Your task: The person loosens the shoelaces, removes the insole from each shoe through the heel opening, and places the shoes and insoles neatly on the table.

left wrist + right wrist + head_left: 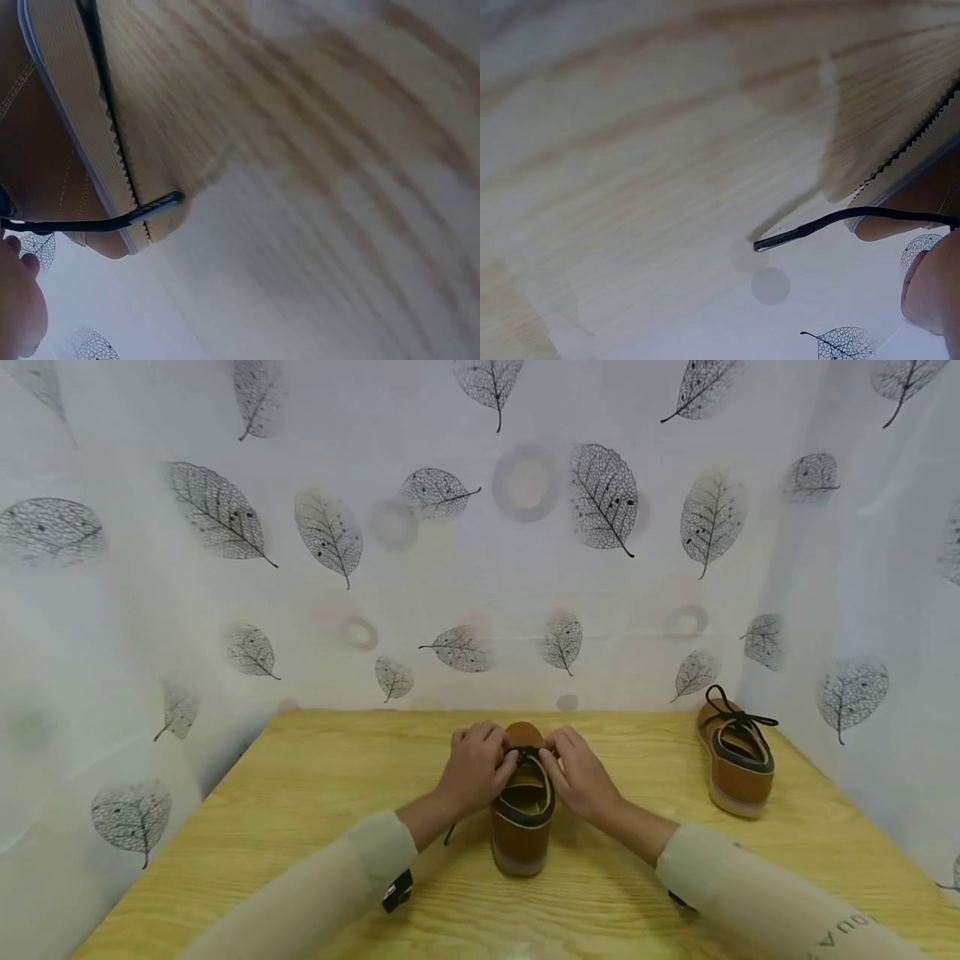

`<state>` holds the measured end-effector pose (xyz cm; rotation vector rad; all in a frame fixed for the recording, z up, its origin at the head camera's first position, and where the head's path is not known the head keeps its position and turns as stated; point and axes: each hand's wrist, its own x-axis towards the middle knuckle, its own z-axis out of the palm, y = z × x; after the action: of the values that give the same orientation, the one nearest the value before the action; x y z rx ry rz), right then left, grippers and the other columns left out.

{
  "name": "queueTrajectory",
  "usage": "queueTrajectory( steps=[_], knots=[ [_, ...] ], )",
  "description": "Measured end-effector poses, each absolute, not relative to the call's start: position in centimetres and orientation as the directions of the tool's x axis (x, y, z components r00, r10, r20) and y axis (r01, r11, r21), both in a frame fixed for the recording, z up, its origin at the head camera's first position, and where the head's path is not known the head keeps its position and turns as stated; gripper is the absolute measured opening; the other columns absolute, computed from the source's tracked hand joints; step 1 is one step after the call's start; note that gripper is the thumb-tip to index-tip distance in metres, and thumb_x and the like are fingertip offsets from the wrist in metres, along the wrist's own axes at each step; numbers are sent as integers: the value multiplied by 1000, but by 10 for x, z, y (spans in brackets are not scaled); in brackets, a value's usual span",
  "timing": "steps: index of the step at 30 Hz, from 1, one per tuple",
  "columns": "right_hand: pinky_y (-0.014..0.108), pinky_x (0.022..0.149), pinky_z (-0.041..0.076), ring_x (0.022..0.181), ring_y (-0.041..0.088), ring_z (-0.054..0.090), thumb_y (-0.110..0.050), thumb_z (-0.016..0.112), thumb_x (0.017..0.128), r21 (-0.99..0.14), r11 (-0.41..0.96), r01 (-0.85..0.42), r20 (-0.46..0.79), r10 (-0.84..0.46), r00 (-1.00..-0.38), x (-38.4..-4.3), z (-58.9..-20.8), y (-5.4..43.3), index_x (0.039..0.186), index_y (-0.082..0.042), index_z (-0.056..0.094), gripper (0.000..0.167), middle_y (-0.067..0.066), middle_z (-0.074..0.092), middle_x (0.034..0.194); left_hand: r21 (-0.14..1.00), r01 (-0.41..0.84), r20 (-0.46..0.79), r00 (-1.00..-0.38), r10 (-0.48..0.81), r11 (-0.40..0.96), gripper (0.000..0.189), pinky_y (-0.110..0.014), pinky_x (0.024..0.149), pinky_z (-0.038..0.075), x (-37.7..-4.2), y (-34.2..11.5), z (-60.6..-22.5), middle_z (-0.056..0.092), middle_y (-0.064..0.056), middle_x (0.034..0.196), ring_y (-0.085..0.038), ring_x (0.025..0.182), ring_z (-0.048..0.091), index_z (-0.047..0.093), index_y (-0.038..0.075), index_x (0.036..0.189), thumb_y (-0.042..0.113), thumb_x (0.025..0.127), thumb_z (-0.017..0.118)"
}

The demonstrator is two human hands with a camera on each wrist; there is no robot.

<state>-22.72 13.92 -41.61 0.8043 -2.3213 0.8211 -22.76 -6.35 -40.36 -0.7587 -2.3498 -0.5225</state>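
Note:
A brown shoe (520, 839) with a dark collar stands in the middle of the table, heel toward me. My left hand (474, 766) is at the shoe's left side, its thumb and fingers pinching the black shoelace (525, 752) over the tongue. From the other side my right hand (583, 779) pinches the same lace, close to the left fingertips. One tipped lace end (154, 206) hangs beside the sole in the left wrist view. Another lace end (795, 232) sticks out past the toe in the right wrist view. Fingers partly hide the knot area.
A second brown shoe (741, 781), its black lace tied in a bow, stands at the right back of the wood-grained table (337, 760). A pale curtain (450, 568) with leaf prints hangs behind the table and along both sides.

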Motion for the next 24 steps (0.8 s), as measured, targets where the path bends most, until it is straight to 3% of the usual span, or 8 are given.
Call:
queueTrajectory(
  steps=[11,18,24],
  knots=[
    [32,72,49,83,14,51,-2,64,87,-259,695,-670,682,-360,-637,-230,-423,152,85,-8,56,11,1,53,86,222,554,653,-696,300,803,7,-45,82,39,-225,-80,-417,60,0,86,-20,82,56,56,14,82,13,87,60],
    [32,69,47,78,14,49,-1,66,81,-302,727,-617,645,-321,-694,-227,-424,162,79,-9,56,14,1,54,80,162,520,593,-731,339,839,10,-46,84,40,-223,-94,-421,56,1,83,-19,79,54,53,15,80,15,86,61],
    [31,67,45,75,20,52,-3,65,80,-359,740,-569,600,-284,-748,-225,-420,169,76,-11,56,14,5,56,77,104,512,552,-743,379,853,9,-47,86,39,-223,-101,-424,60,-2,89,-23,88,57,56,13,83,18,89,61]
  ],
)
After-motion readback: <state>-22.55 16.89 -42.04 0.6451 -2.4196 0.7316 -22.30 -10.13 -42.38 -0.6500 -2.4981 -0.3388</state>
